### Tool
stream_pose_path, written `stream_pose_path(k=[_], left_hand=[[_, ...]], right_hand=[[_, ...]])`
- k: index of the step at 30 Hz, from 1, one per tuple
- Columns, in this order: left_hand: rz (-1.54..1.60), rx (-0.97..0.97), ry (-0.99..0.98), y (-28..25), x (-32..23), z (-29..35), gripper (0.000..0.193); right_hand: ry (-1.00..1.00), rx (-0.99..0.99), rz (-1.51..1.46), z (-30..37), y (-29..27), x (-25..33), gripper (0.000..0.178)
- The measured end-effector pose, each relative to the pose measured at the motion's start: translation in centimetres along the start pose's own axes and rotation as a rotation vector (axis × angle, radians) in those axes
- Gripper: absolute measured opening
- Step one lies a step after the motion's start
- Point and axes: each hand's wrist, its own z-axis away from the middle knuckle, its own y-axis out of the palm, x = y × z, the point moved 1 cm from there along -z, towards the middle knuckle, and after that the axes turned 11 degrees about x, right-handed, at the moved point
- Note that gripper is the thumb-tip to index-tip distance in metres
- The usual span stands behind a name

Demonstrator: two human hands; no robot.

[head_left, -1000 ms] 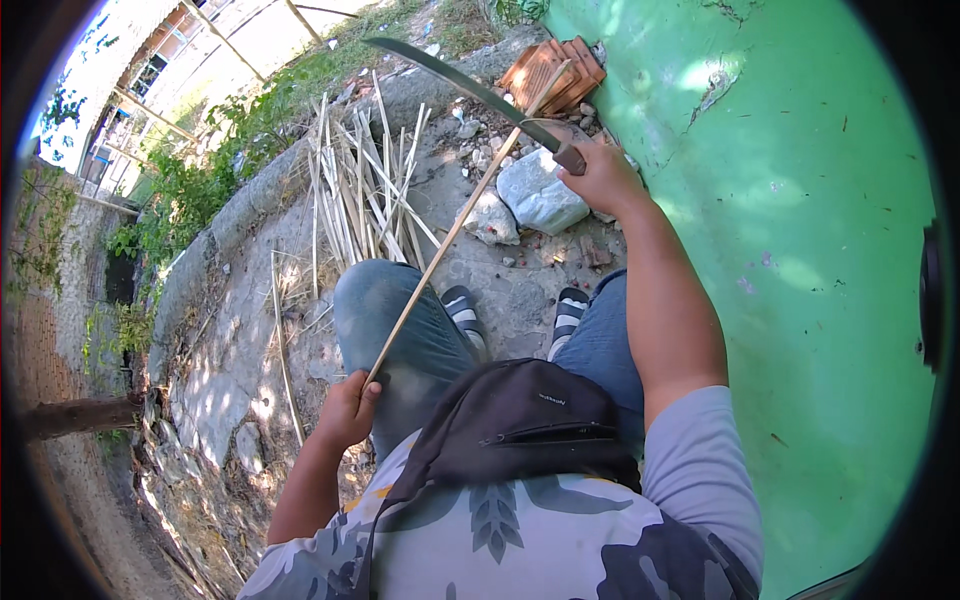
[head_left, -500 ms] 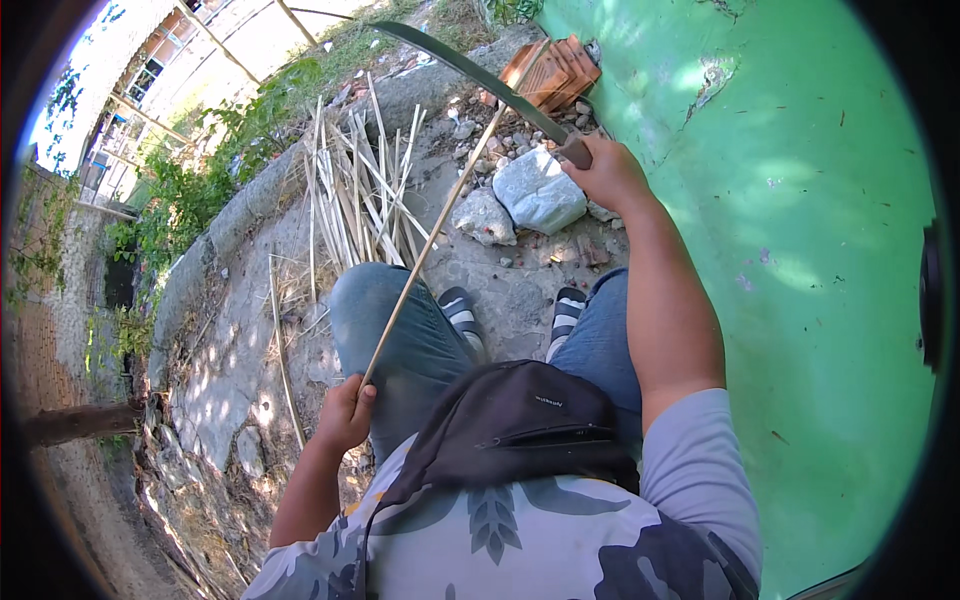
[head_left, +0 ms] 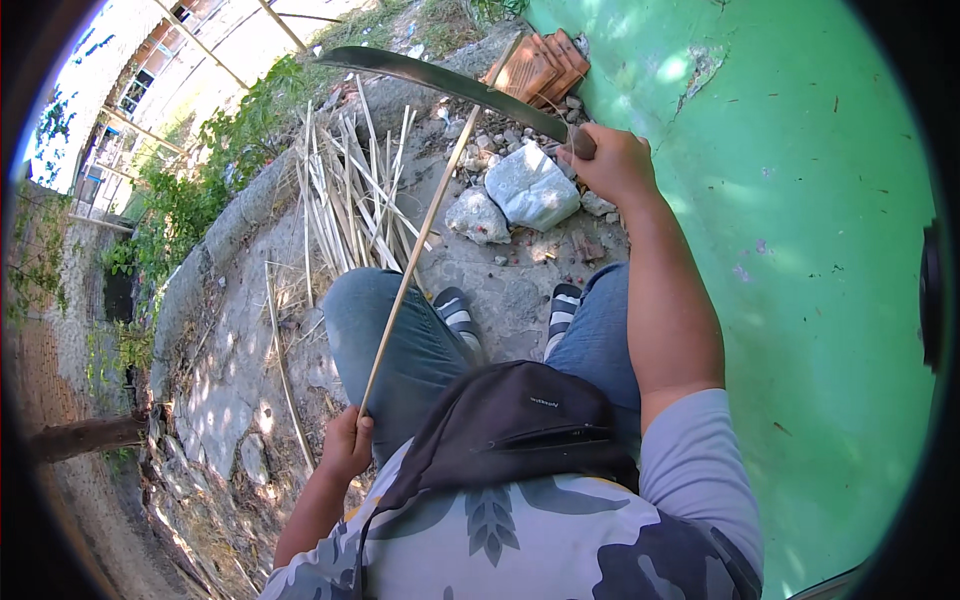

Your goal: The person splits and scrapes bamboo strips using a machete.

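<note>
Machete [head_left: 442, 81] clamped in right hand [head_left: 614, 162], strip [head_left: 429, 224] in left hand [head_left: 347, 444]; blade [head_left: 400, 66] well beyond knees [head_left: 366, 308].

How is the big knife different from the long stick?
The knife is dark and wide; the stick is pale and thin. The knife curves; the stick looks nearly straight. The right hand holds the knife, the left hand the stick. Both are long.

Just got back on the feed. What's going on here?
A person holds a long, thin stick by its near end in the left hand. The right hand grips a large curved knife by its handle. The blade crosses the stick toward its far end; whether they touch isn't clear. A loose pile of pale strips lies ahead on the left.
</note>
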Motion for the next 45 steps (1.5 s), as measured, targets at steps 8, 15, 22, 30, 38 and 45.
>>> stream_pose_path(k=[8, 15, 22, 30, 38, 45], left_hand=[[-0.022, 0.019, -0.02, 0.1, 0.0, -0.2, 0.031], [-0.031, 0.034, -0.018, 0.0, -0.4, -0.7, 0.032], [-0.011, 0.043, -0.017, -0.3, -0.5, -0.6, 0.034], [-0.04, 0.058, -0.001, -0.3, -0.6, -1.1, 0.034], [0.003, 0.069, 0.021, -0.3, 0.0, -1.0, 0.033], [0.049, 0.085, -0.02, -1.1, 0.2, -1.4, 0.036]], right_hand=[[-0.311, -0.042, 0.171, 0.5, -0.6, 1.0, 0.031], [0.096, -0.124, -0.046, -0.7, -0.3, -1.4, 0.024], [-0.248, -0.001, 0.112, -0.1, 0.1, 0.1, 0.021], [0.133, -0.154, -0.182, -1.8, 2.2, -2.9, 0.026], [-0.12, -0.004, -0.073, -1.1, 0.2, -1.8, 0.03], [0.161, -0.066, -0.311, -2.0, 1.5, -3.6, 0.042]])
